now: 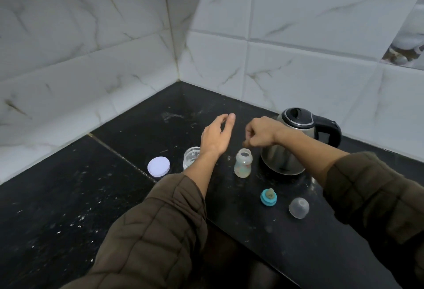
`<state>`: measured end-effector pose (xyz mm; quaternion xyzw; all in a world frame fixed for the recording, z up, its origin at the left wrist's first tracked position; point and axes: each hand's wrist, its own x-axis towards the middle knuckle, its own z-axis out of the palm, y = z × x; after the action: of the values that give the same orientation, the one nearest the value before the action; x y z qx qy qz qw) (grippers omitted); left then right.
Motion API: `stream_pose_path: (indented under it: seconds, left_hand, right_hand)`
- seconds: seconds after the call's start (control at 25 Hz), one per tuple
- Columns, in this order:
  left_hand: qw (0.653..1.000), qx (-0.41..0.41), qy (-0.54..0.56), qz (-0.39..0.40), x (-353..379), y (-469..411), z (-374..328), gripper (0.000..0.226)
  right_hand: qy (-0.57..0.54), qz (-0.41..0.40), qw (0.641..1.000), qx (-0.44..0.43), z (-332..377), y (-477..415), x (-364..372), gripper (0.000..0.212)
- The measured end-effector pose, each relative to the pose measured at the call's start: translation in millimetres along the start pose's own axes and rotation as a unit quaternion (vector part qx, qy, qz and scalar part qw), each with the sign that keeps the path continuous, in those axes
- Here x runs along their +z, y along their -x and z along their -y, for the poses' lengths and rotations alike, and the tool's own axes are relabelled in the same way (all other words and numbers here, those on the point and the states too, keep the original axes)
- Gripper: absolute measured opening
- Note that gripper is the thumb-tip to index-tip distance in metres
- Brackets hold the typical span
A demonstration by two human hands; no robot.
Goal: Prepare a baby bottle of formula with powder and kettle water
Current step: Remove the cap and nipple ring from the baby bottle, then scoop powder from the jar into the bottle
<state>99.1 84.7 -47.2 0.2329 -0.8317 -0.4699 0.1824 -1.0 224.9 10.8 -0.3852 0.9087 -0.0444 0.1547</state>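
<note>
Left hand (pixel 216 137) hovering open, fingers relaxed, holding nothing. Right hand (pixel 260 133) curling just above uncapped bottle (pixel 243 166), which is standing upright beside kettle (pixel 291 148). Cannot tell whether it is pinching anything. Risks: knuckles clipping light bottle and tipping it; powder missing narrow mouth and scattering over counter (pixel 68 197).

left sleeve (pixel 156 226): dark olive-brown, padded, quilted into puffy stitched panels. right sleeve (pixel 371 187): same colour and quilting, probably one garment. both sleeves end at mid-forearm, forearms bare below. left hand (pixel 216 136), right hand (pixel 261 133) bare.
</note>
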Motion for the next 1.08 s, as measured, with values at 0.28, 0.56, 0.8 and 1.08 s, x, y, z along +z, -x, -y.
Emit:
stream_pose_path:
  seconds: [0.28,0.56,0.8,1.08]
  left_hand:
    - [0.995,-0.019,-0.088,-0.036,-89.3,-7.5,45.1,0.048]
    - [0.971,-0.096,-0.153,0.158,-118.2,14.4,92.9,0.131]
    - [0.962,-0.085,-0.195,0.172,-92.6,13.6,127.5,0.128]
    - [0.977,-0.034,-0.154,0.140,-80.2,7.8,128.5,0.084]
  right_hand:
    - [-0.012,-0.059,0.993,-0.105,78.1,-30.5,-3.4,0.020]
    - [0.144,-0.017,0.967,-0.210,125.9,-49.4,23.1,0.021]
    - [0.247,0.075,0.928,-0.270,128.0,-60.4,46.1,0.033]
    - [0.265,0.158,0.916,-0.257,105.3,-65.9,65.3,0.055]
